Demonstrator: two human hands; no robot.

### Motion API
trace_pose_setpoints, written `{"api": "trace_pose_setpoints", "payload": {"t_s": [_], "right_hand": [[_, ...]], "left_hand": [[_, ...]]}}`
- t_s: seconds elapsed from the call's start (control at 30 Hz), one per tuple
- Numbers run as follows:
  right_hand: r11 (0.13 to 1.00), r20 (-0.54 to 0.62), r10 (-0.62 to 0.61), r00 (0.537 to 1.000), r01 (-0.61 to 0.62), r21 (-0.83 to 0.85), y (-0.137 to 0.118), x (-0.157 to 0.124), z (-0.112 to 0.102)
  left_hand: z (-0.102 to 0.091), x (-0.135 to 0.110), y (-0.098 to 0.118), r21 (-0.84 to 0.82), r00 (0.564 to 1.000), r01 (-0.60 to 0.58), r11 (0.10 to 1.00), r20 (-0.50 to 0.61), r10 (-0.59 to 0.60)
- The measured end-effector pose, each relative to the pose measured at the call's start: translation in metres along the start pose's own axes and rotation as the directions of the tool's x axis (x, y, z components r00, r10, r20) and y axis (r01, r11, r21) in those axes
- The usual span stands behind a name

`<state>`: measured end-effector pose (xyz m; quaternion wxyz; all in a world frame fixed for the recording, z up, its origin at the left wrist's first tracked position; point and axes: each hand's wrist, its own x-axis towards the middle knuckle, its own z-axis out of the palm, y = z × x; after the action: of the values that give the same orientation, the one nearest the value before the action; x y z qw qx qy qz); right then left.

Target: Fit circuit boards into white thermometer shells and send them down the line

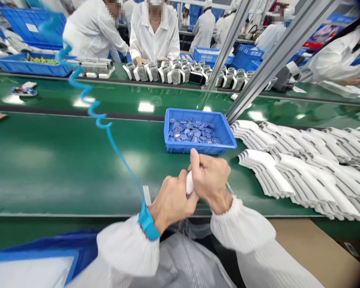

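Both my hands meet over the near side of the green work surface, closed around a white plastic part (190, 183). Only a small smooth, rounded piece of it shows between the fingers; the rest is hidden. My left hand (172, 200) grips it from the left, wearing a blue wrist strap (149, 224) with a coiled blue cord (91, 106). From the right, my right hand (212, 176) wraps over it with the thumb up. Just beyond the hands stands a blue bin (198, 150) holding many small blue oval pieces (192, 131).
Stacked white curved plastic shells (267, 164) cover the right side of the green work surface (63, 172). A metal post (258, 60) rises behind the bin. Across the belt, a co-worker (155, 32) stands behind rows of grey-and-white units (175, 74). A cardboard sheet (315, 248) lies lower right.
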<state>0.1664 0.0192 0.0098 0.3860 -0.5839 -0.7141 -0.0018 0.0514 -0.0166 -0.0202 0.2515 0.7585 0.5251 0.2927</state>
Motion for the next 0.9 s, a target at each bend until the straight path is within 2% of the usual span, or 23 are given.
{"api": "trace_pose_setpoints", "payload": {"t_s": [0.1, 0.2, 0.27, 0.33, 0.4, 0.5, 0.53, 0.6, 0.67, 0.73, 0.8, 0.9], "right_hand": [[0.990, 0.035, -0.090, 0.995, 0.085, 0.117, -0.003, 0.006, -0.007], [0.981, 0.236, -0.082, 0.968, 0.036, 0.193, 0.009, 0.037, -0.019], [0.990, 0.331, -0.018, 0.943, -0.029, 0.136, 0.027, 0.070, -0.020], [0.999, 0.392, 0.018, 0.920, -0.002, -0.041, 0.049, 0.103, -0.011], [0.994, 0.475, 0.034, 0.879, 0.021, -0.110, 0.066, 0.127, 0.005], [0.992, 0.581, 0.038, 0.813, 0.041, -0.123, 0.078, 0.143, 0.030], [0.991, 0.603, 0.032, 0.797, 0.051, -0.120, 0.078, 0.144, 0.035], [0.992, 0.627, 0.012, 0.779, 0.071, -0.107, 0.076, 0.145, 0.040], [0.992, 0.629, -0.015, 0.777, 0.090, -0.087, 0.074, 0.144, 0.037], [0.993, 0.603, -0.039, 0.797, 0.098, -0.064, 0.072, 0.142, 0.026], [0.995, 0.543, -0.057, 0.838, 0.094, -0.040, 0.068, 0.135, 0.011], [0.990, 0.408, -0.060, 0.911, 0.001, 0.143, 0.055, 0.111, -0.011]], "left_hand": [[-0.006, -0.006, 0.002, -0.033, 1.000, 0.013, 0.999, 0.010, -0.013], [-0.034, -0.011, -0.004, -0.069, 0.993, 0.111, 0.991, 0.032, -0.109], [-0.060, -0.014, -0.015, -0.012, 0.983, 0.181, 0.983, -0.006, -0.181], [-0.082, -0.017, -0.028, 0.067, 0.969, 0.245, 0.967, -0.061, -0.241], [-0.097, -0.018, -0.040, 0.147, 0.957, 0.279, 0.949, -0.126, -0.262], [-0.099, -0.012, -0.047, 0.332, 0.967, 0.210, 0.920, -0.207, -0.146], [-0.095, -0.008, -0.046, 0.418, 0.978, 0.156, 0.895, -0.191, -0.081], [-0.087, 0.002, -0.040, 0.570, 0.996, 0.031, 0.821, -0.083, 0.020], [-0.080, 0.010, -0.033, 0.641, 0.998, -0.060, 0.765, 0.035, 0.049], [-0.078, 0.015, -0.027, 0.620, 0.998, -0.058, 0.783, 0.051, 0.034], [-0.080, 0.017, -0.024, 0.490, 0.999, 0.032, 0.871, -0.012, -0.030], [-0.084, 0.016, -0.020, 0.134, 0.980, 0.193, 0.972, -0.084, -0.183]]}}
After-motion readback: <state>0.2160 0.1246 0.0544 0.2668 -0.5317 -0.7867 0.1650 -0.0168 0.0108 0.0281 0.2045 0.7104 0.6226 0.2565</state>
